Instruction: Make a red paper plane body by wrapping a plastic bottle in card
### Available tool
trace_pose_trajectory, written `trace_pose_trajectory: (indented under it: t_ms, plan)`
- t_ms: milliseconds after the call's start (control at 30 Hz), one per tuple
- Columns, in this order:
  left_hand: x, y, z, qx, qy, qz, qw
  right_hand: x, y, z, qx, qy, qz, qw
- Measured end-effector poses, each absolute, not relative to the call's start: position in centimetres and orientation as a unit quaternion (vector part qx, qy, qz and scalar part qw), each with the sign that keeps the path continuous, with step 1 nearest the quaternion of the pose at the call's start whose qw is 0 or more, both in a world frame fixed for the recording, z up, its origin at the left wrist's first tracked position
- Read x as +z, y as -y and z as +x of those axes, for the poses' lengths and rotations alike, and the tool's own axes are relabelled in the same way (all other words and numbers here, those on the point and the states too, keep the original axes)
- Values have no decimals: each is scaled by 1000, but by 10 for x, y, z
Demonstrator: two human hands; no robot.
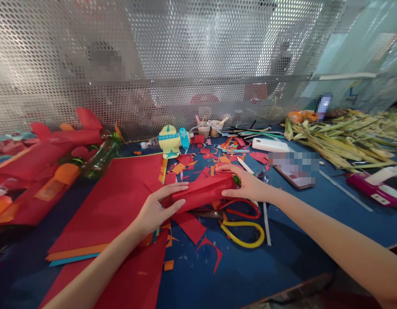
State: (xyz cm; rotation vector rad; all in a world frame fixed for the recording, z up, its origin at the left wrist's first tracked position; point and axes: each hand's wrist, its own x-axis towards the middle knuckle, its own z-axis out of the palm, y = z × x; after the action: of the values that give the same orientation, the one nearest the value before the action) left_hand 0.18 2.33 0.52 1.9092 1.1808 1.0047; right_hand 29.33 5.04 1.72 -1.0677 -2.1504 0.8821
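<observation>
Between my hands lies a green plastic bottle (237, 181) wrapped in red paper (203, 192), tilted on its side. My left hand (158, 207) grips the left end, thumb in front and fingers over the top. Around the right end, where a bit of green bottle shows, curls my right hand (245, 182). Just below the roll rest scissors (243, 234) with one red and one yellow handle loop; their blades are partly covered. A stack of red sheets (111, 201) sits under and beside my left forearm, with orange and blue sheets at its lower edge.
Red and orange paper scraps (192, 227) litter the middle. Red-wrapped bottles (40, 180) lie at the left, with a yellow-and-blue decorated bottle (169, 140) at the back. A phone (293, 171), white device (270, 145), dried leaves (336, 133) and magenta power strip (375, 189) occupy the right. Perforated metal (198, 56) stands behind.
</observation>
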Motion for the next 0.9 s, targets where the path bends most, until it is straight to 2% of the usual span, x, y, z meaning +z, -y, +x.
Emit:
trace_pose_trajectory:
  t_ms: [467,900]
  plan:
    - [7,-19,11,401,-484,668,398,12,-61,278,360,766,-435,308]
    - [8,-15,23,432,-505,630,403,9,-59,271,389,704,-495,328]
